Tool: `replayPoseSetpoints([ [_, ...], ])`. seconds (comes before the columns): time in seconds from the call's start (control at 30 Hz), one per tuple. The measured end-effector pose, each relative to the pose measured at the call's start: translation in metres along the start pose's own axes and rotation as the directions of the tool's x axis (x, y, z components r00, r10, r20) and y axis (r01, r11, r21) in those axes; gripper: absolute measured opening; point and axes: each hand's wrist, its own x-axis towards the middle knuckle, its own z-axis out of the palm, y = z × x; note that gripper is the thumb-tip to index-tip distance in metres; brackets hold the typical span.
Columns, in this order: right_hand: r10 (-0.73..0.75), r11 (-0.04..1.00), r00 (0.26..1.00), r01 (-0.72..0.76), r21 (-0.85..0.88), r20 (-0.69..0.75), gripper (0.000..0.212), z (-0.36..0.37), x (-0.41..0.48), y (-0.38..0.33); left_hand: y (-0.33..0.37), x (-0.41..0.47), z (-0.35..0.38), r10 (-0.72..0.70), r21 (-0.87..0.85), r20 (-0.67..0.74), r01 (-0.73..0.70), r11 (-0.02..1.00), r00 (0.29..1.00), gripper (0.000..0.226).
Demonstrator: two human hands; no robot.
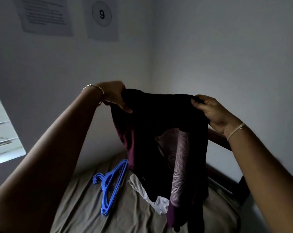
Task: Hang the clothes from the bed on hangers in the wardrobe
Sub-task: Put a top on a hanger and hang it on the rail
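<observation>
Left hand (pixel 114 96) and right hand (pixel 209 110) each grip a top corner of the dark garment (pixel 159 132), held spread above the bed (pixel 85 207). Looks like the opening-out step. Next up, probably one of the blue hangers (pixel 112 184) at seven o'clock, fed into the neck.

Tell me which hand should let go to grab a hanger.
Probably left. The blue hangers lie on the bed below the left hand; the right hand grips the dark garment farther across.
</observation>
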Motion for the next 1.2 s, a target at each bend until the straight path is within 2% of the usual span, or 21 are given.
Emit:
replayPoseSetpoints([
  [0.03,-0.004,1.000,1.000,0.003,0.007,0.012,0.017,0.002,0.002,-0.001,-0.003,0.004,0.002,-0.014,0.046,-0.095,0.018,0.999,0.995,0.038],
  [0.13,0.002,0.998,1.000,-0.004,0.070,0.018,0.016,0.006,0.006,0.000,-0.018,0.018,0.014,-0.017,0.067,-0.365,0.045,0.997,0.931,0.007],
  [0.2,0.016,0.995,1.000,-0.016,0.103,-0.004,0.015,0.005,0.009,0.000,-0.025,0.023,0.022,-0.065,-0.102,-0.439,0.022,0.994,0.896,0.017],
  [0.23,0.025,0.992,1.000,-0.022,0.122,-0.020,0.015,0.003,0.010,0.001,-0.026,0.023,0.026,-0.108,-0.304,-0.432,-0.032,0.952,0.895,0.017],
  [0.27,0.038,0.988,0.999,-0.033,0.151,-0.029,0.018,0.002,0.011,0.002,-0.025,0.022,0.029,-0.145,-0.538,-0.394,-0.099,0.837,0.908,0.018],
  [0.3,0.054,0.984,0.998,-0.048,0.174,-0.031,0.023,0.001,0.011,0.003,-0.022,0.021,0.032,-0.168,-0.725,-0.336,-0.141,0.674,0.927,0.022],
  [0.33,0.063,0.983,0.998,-0.058,0.173,-0.029,0.026,0.001,0.012,0.004,-0.021,0.020,0.034,-0.173,-0.829,-0.299,-0.165,0.534,0.939,0.025],
  [0.37,0.065,0.987,0.998,-0.061,0.145,-0.024,0.027,-0.001,0.013,0.007,-0.019,0.019,0.035,-0.166,-0.861,-0.291,-0.182,0.474,0.942,0.027],
  [0.5,0.068,0.994,0.994,-0.075,-0.080,-0.090,0.024,-0.004,0.020,0.021,-0.004,0.021,0.033,-0.113,-0.853,-0.371,-0.290,0.435,0.922,0.029],
  [0.57,0.080,0.984,0.990,-0.097,-0.149,-0.115,0.024,0.000,0.025,0.028,0.009,0.022,0.029,-0.059,-0.820,-0.414,-0.344,0.457,0.908,0.030],
  [0.63,0.038,0.985,0.999,-0.044,-0.164,-0.037,0.040,0.018,0.027,0.027,0.023,0.024,0.028,0.035,-0.781,-0.429,-0.390,0.488,0.902,0.030],
  [0.7,0.018,0.992,0.997,-0.008,-0.130,0.077,0.070,0.046,0.030,0.023,0.037,0.026,0.033,0.119,-0.736,-0.409,-0.404,0.543,0.905,0.031],
  [0.73,-0.003,0.988,0.995,0.018,-0.155,0.097,0.074,0.061,0.033,0.023,0.042,0.028,0.038,0.144,-0.709,-0.394,-0.400,0.581,0.908,0.032],
  [0.8,-0.051,0.967,0.997,0.063,-0.247,0.053,0.048,0.087,0.038,0.024,0.046,0.031,0.052,0.157,-0.662,-0.378,-0.385,0.644,0.912,0.033],
  [0.87,-0.049,0.960,0.998,0.038,-0.279,-0.032,0.018,0.103,0.042,0.026,0.041,0.032,0.065,0.127,-0.663,-0.396,-0.379,0.646,0.909,0.031],
  [0.97,-0.029,0.988,0.997,0.017,-0.156,-0.073,0.016,0.108,0.046,0.036,0.019,0.023,0.081,0.012,-0.716,-0.441,-0.359,0.599,0.898,0.027],
  [1.0,-0.032,0.995,0.996,0.024,-0.101,-0.079,0.016,0.110,0.047,0.038,0.007,0.016,0.088,-0.036,-0.766,-0.412,-0.325,0.554,0.911,0.030],
  [1.07,-0.017,0.998,0.996,0.022,0.051,-0.083,0.023,0.111,0.048,0.038,-0.020,0.000,0.106,-0.063,-0.878,-0.249,-0.198,0.436,0.966,0.045],
  [1.13,0.007,0.981,0.996,0.010,0.193,-0.087,0.026,0.114,0.050,0.034,-0.043,-0.017,0.132,0.006,-0.920,-0.026,-0.026,0.390,1.000,0.053],
  [1.2,0.040,0.953,0.995,-0.011,0.303,-0.090,0.024,0.115,0.053,0.029,-0.054,-0.026,0.162,0.061,-0.924,0.113,0.082,0.374,0.992,0.050],
])
